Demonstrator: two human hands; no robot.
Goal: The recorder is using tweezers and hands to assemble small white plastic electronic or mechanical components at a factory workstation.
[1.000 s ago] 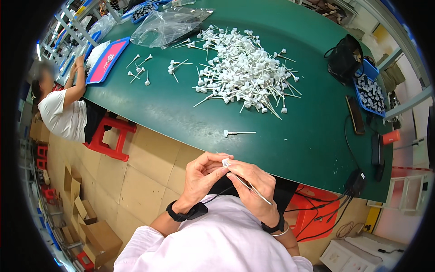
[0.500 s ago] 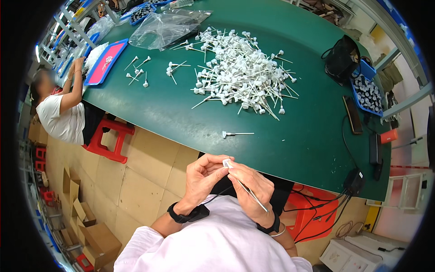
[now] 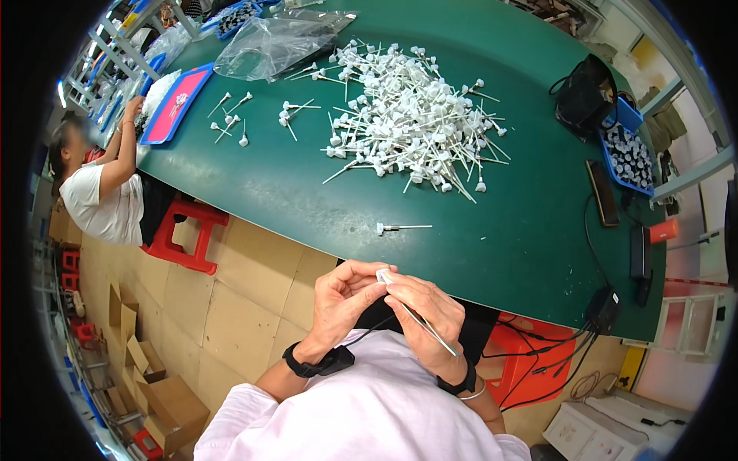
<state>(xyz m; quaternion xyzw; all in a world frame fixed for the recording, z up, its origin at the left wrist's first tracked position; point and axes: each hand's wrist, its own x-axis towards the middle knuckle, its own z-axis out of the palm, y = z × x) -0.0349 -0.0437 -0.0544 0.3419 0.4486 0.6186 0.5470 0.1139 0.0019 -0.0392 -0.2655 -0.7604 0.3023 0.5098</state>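
Close to my body, just off the table's near edge, my left hand point(image 3: 343, 301) pinches the white head of a thin-stemmed plastic part point(image 3: 383, 276). My right hand point(image 3: 427, 309) grips the same part, its fingers closed round it. From under the right hand the slender pale stem runs down toward the wrist. Part of the head is hidden by my fingertips. Beyond my hands a single similar part point(image 3: 403, 227) lies on the green table point(image 3: 284, 196), its white head to the left. Farther off is a big heap of these white-headed stems point(image 3: 415, 115).
Several loose stems point(image 3: 231, 121) lie left of the heap, near a clear plastic bag point(image 3: 269, 48). A co-worker point(image 3: 104, 180) sits at the left by a blue-rimmed pink tray point(image 3: 175, 107). At right are a black bag point(image 3: 586, 96), a blue tray of parts point(image 3: 629, 160), a phone point(image 3: 601, 192) and cables.
Both hands keep nearly the same pose on the white-headed part. The co-worker's hands have shifted slightly by the tray. The view has moved a little.
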